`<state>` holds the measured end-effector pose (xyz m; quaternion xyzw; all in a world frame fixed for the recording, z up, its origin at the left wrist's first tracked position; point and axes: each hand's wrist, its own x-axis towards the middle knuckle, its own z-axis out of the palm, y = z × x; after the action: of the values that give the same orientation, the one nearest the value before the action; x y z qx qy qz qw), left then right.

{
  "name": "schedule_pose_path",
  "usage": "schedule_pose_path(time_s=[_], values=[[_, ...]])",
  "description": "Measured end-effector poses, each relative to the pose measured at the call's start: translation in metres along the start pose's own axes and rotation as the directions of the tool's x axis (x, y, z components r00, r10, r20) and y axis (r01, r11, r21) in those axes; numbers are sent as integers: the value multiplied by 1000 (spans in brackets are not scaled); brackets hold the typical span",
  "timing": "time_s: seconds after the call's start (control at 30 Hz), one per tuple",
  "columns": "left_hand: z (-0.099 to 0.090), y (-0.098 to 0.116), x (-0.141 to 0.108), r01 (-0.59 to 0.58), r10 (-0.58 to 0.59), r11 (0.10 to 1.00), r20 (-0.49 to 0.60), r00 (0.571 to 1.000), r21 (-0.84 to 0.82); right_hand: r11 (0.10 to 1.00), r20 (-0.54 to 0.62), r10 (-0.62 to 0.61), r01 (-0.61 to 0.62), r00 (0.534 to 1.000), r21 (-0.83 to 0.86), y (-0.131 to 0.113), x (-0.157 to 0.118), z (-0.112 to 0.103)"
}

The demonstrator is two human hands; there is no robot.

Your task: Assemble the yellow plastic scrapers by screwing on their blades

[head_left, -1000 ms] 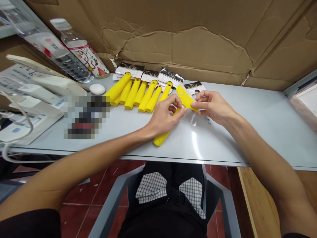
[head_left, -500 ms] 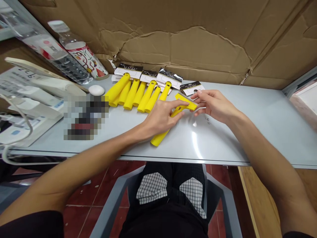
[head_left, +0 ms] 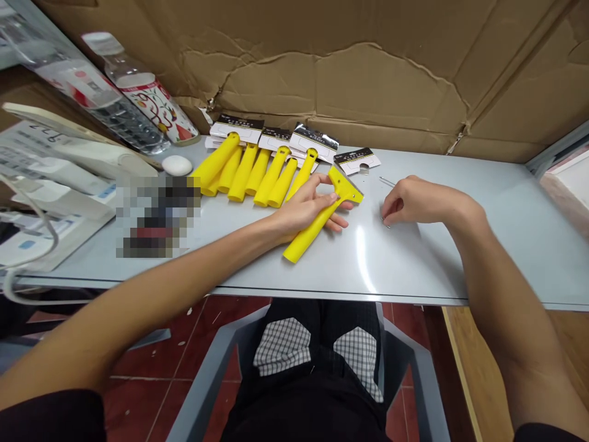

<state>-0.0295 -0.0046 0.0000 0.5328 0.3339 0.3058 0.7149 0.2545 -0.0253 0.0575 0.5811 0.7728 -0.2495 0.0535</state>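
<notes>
A yellow scraper with a wide head and a thin blade edge rests in my left hand. The thumb lies across its neck and the other fingers are beneath it. Its head points up and to the right, with small holes in the yellow plastic. My right hand is lowered to the table, thumb and fingertips pinched together. Tiny metal pieces, perhaps screws, show at those fingertips; whether one is between them is hidden. A thin metal rod sticks out beyond the right hand's knuckles.
Several yellow handles with black-and-white header cards lie at the back of the table. One loose card is beside them. Bottles, a white oval object and white devices crowd the left. Cardboard stands behind.
My right hand has left the scraper's head and moved right and down to the tiny metal pieces, its fingers closing. My left hand has shifted its hold and turned the scraper's face upward.
</notes>
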Motion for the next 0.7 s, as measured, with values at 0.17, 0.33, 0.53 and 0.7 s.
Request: schedule_pose_path(time_s=[0.17,0.33,0.53,0.7], values=[[0,-6,3,-27,27,999,7,1000,34,999,-12,1,-2,1000,-44,-2,0,2],[5,-4,-2,-51,49,997,37,998,50,997,-188,-64,72,980,35,-4,0,3],[15,-3,-14,-61,53,996,118,992,64,840,-567,-218,448,794,305,-30,2,16],[18,-4,-18,-67,56,995,139,989,71,852,-614,-252,472,748,226,-48,7,29]])
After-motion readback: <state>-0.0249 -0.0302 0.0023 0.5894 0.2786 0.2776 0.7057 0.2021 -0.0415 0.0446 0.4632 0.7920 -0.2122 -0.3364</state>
